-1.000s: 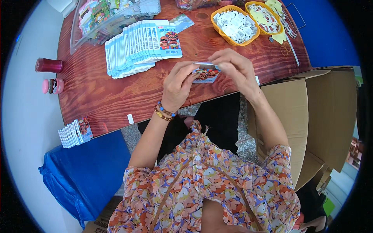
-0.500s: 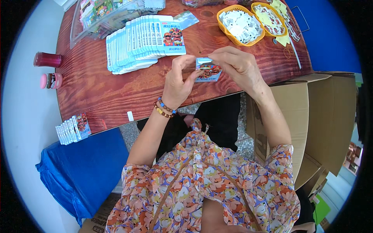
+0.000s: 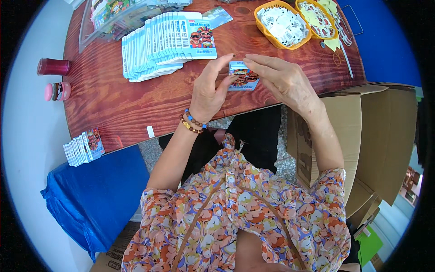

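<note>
A small flat printed carton (image 3: 244,80), blue and white with colourful cartoon figures, is between my hands near the table's front edge. My left hand (image 3: 210,86) is at its left side, thumb and forefinger spread apart, the thumb tip over the carton's face. From the right, my right hand (image 3: 283,81) reaches over the carton's upper right corner with its fingers stretched out; its thumb is mostly hidden. Beyond my left hand lies a fanned stack of flat blue-and-white cartons (image 3: 156,45) with similar figures.
Yellow baskets (image 3: 297,45) of small white printed pieces stand at the far right. A clear plastic bin (image 3: 113,31) is far left, with a red jar (image 3: 54,67) and pink jar (image 3: 59,91) nearer. Small cartons (image 3: 84,147) stand at the left corner. Cardboard boxes (image 3: 337,131) sit right.
My fingers have loosened from the carton's top end and spread apart. The flap there now lies flatter. The whole view has shifted slightly.
</note>
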